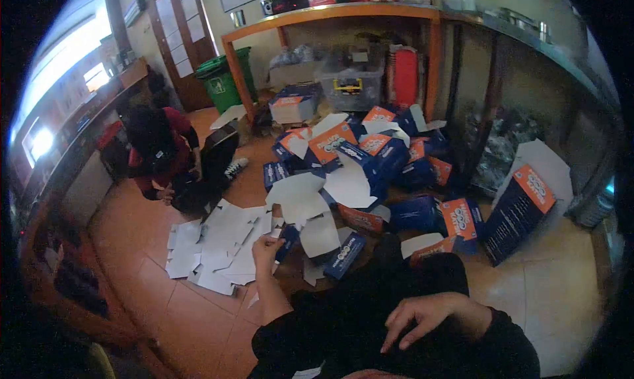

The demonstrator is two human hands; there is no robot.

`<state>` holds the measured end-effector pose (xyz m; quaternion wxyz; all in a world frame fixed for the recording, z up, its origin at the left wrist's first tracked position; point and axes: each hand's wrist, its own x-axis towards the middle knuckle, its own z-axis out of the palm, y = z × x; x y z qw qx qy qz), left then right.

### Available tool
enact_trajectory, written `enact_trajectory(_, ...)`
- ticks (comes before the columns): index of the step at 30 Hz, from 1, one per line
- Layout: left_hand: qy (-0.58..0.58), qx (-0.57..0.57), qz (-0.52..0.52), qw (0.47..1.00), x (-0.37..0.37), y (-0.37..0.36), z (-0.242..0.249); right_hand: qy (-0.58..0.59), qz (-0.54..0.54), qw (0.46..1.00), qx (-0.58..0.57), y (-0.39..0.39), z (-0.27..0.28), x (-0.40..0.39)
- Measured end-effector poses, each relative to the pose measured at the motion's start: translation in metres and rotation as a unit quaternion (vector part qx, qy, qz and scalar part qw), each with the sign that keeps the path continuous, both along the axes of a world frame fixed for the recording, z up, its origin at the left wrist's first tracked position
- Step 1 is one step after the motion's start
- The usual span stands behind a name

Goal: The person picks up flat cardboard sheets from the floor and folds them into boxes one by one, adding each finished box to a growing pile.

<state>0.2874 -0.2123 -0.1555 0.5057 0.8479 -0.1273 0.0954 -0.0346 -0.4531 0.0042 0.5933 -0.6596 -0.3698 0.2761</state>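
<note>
Holding a dark-blue carton [288, 244] below centre in left hand [266, 249], with fingers of right hand [424, 313] loosely spread, lower right. Crowded by white cardboard sheets [224, 241] and printed cartons [329, 145] on tiled floor [195, 313], before orange-framed counter [337, 14].

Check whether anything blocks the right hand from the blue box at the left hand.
The dark-clothed legs lie low between the right hand and the blue box; nothing else visible does.
</note>
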Motion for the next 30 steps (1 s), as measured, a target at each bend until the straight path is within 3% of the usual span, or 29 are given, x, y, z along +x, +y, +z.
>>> enact_trajectory(1,0.051,-0.064,-0.011,0.997,-0.017,-0.004,0.027,-0.015,-0.009,1.0,-0.012,-0.002,0.002,0.0)
enact_trajectory(3,0.009,-0.09,0.01,0.996,0.005,0.004,0.002,-0.029,-0.019,0.999,-0.034,-0.007,0.004,-0.001)
enact_trajectory(6,-0.037,-0.271,0.016,0.962,0.031,0.019,-0.028,-0.067,-0.044,0.996,-0.028,-0.011,0.009,-0.005)
enact_trajectory(7,-0.064,-0.163,0.141,0.974,0.026,0.018,-0.013,-0.085,-0.075,0.993,0.032,-0.009,0.006,-0.007)
enact_trajectory(9,0.03,-0.425,0.093,0.9,0.016,0.023,-0.001,-0.088,-0.1,0.99,0.038,-0.011,-0.002,-0.01)
enact_trajectory(10,0.032,-0.471,0.107,0.875,0.017,0.022,0.002,-0.094,-0.113,0.988,0.039,-0.013,-0.006,-0.011)
enact_trajectory(11,0.087,-0.557,0.078,0.822,-0.029,0.007,0.059,-0.107,-0.152,0.982,0.021,-0.015,-0.009,-0.011)
enact_trajectory(12,0.013,-0.573,0.013,0.82,-0.029,0.004,0.056,-0.119,-0.19,0.975,0.006,-0.015,-0.012,-0.01)
enact_trajectory(13,0.062,-0.6,0.036,0.796,-0.059,-0.007,0.097,-0.13,-0.225,0.966,-0.008,-0.015,-0.011,-0.007)
enact_trajectory(15,0.032,-0.614,-0.086,0.784,-0.092,-0.03,0.125,-0.06,-0.291,0.946,-0.129,-0.014,0.002,0.003)
enact_trajectory(17,0.053,-0.626,-0.241,0.74,-0.121,-0.047,0.121,-0.136,-0.393,0.897,-0.151,-0.004,0.003,0.01)
enact_trajectory(18,0.06,-0.603,-0.221,0.764,-0.143,-0.064,0.118,-0.195,-0.425,0.875,-0.125,0.001,0.003,0.016)
enact_trajectory(20,0.071,-0.488,-0.282,0.823,-0.186,-0.081,0.112,-0.305,-0.482,0.818,-0.075,0.01,-0.001,0.022)
enact_trajectory(21,0.094,-0.415,-0.3,0.854,-0.221,-0.089,0.144,-0.286,-0.48,0.826,-0.068,0.014,-0.004,0.019)
enact_trajectory(23,0.126,-0.44,-0.33,0.826,-0.224,-0.099,0.105,-0.272,-0.466,0.84,-0.058,0.016,-0.001,0.022)
enact_trajectory(25,0.127,-0.459,-0.361,0.802,-0.219,-0.1,0.096,-0.231,-0.475,0.846,-0.073,0.008,-0.018,0.021)
enact_trajectory(26,0.11,-0.488,-0.329,0.801,-0.219,-0.097,0.104,-0.214,-0.479,0.848,-0.082,0.0,-0.028,0.021)
enact_trajectory(29,0.063,-0.553,-0.249,0.793,-0.22,-0.083,0.133,0.138,-0.526,0.839,0.01,-0.026,-0.043,0.02)
enact_trajectory(30,0.049,-0.564,-0.232,0.791,-0.212,-0.072,0.137,0.087,-0.561,0.822,0.052,-0.03,-0.048,0.022)
